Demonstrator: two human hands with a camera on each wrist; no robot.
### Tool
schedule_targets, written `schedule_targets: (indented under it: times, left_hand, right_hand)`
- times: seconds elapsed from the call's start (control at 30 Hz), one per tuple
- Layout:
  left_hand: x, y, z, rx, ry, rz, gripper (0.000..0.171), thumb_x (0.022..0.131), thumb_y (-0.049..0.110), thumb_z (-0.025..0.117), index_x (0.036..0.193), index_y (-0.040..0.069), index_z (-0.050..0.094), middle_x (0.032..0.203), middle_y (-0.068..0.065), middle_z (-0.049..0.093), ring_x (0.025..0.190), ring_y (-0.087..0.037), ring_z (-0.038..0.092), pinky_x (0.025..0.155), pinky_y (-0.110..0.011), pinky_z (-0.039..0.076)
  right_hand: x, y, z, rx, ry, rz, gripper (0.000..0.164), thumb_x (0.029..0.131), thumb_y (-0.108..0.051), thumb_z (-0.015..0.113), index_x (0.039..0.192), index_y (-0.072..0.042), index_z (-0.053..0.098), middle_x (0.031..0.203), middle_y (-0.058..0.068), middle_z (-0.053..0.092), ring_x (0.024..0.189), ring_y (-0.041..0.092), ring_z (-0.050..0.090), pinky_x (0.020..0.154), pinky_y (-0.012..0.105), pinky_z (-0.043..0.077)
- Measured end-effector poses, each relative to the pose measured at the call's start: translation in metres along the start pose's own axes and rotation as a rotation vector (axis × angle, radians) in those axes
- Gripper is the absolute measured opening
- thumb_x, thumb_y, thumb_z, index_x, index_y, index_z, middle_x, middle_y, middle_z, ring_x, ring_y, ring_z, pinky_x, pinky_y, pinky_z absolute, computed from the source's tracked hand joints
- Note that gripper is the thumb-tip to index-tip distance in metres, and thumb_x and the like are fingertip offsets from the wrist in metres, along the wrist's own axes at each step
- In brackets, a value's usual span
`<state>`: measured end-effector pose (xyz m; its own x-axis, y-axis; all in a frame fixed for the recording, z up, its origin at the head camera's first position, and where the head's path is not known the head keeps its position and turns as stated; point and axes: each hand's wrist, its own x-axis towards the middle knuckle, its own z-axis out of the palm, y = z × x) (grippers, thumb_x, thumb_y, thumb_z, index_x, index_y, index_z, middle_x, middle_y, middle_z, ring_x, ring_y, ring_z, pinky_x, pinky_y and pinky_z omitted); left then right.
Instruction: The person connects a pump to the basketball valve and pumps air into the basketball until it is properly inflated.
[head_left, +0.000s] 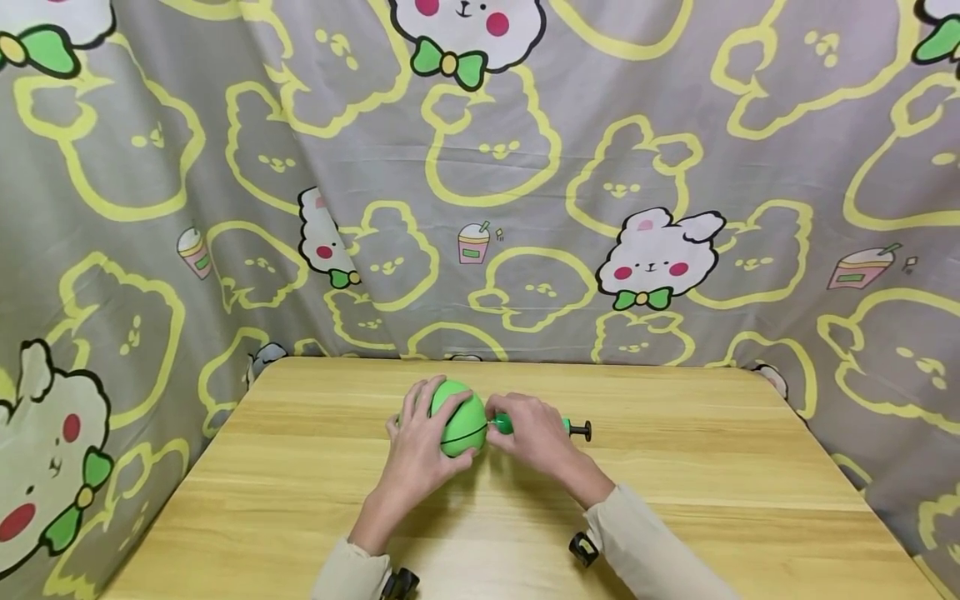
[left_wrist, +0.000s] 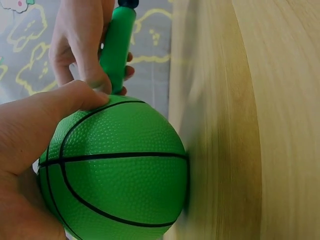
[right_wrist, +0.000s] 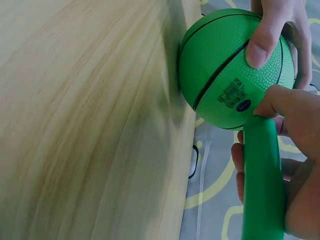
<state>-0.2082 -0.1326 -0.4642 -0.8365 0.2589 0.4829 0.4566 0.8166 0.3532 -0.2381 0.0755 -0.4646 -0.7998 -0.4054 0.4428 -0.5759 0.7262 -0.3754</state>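
A small green basketball (head_left: 467, 427) with black seam lines rests on the wooden table, left of the middle in the head view. My left hand (head_left: 422, 437) grips it from the left, fingers spread over the top and thumb on the near side. In my right hand (head_left: 534, 433) is a green hand pump (right_wrist: 262, 175), lying level with its black handle (head_left: 581, 431) pointing right. The pump's front end points at the ball's right side, and a thin needle shows between them in the head view. Dark print (right_wrist: 233, 93) marks the ball near that end.
The light wooden table (head_left: 712, 500) reaches back to a grey curtain (head_left: 525, 217) with yellow outlines and cartoon animals, which also hangs along both sides. Black straps with cameras (head_left: 583, 549) sit at both sleeve cuffs.
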Motion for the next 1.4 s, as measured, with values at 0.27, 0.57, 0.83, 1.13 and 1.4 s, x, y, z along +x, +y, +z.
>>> schedule_targets:
  times: [0.27,0.57,0.83,1.13,1.4]
  left_hand:
    - [0.0,-0.005,0.002,0.007,0.017,0.008,0.079,0.07,0.04,0.091,0.14,0.032,0.058,0.156,-0.01,0.039,0.144,-0.037,0.03,0.085,-0.07,0.041]
    - [0.0,-0.004,0.007,0.03,0.019,0.026,0.078,0.068,0.04,0.091,0.139,0.033,0.059,0.155,-0.008,0.04,0.143,-0.037,0.031,0.084,-0.071,0.041]
    - [-0.001,-0.003,0.005,0.032,0.008,0.019,0.075,0.07,0.041,0.09,0.138,0.033,0.06,0.156,-0.007,0.04,0.143,-0.036,0.031,0.082,-0.069,0.043]
    - [0.001,0.0,0.006,0.026,0.009,0.017,0.073,0.07,0.039,0.091,0.137,0.035,0.062,0.156,-0.006,0.039,0.143,-0.035,0.03,0.084,-0.07,0.043]
    - [0.003,0.001,0.009,0.024,0.004,0.011,0.074,0.068,0.037,0.091,0.137,0.036,0.062,0.156,-0.005,0.04,0.143,-0.034,0.031,0.081,-0.069,0.044]
  right_hand:
    - [0.002,0.001,0.001,-0.018,0.022,-0.05,0.016,0.078,-0.014,0.073,0.088,-0.024,0.065,0.076,-0.012,0.052,0.061,0.006,0.047,0.052,0.024,0.042]
    - [-0.007,0.007,0.005,-0.082,0.061,-0.09,0.015,0.078,-0.012,0.073,0.087,-0.021,0.065,0.074,-0.005,0.055,0.056,0.005,0.04,0.046,0.022,0.036]
    - [-0.01,0.009,0.006,-0.14,0.11,-0.141,0.016,0.076,-0.013,0.072,0.087,-0.022,0.064,0.073,-0.005,0.054,0.053,0.002,0.036,0.042,0.02,0.03]
    - [-0.012,0.013,0.003,-0.142,0.083,-0.129,0.016,0.078,-0.016,0.071,0.089,-0.024,0.063,0.075,-0.008,0.051,0.054,0.003,0.038,0.042,0.021,0.032]
    - [-0.014,0.013,-0.002,-0.15,0.054,-0.118,0.015,0.079,-0.017,0.071,0.089,-0.023,0.062,0.076,-0.007,0.052,0.056,0.003,0.04,0.044,0.021,0.033]
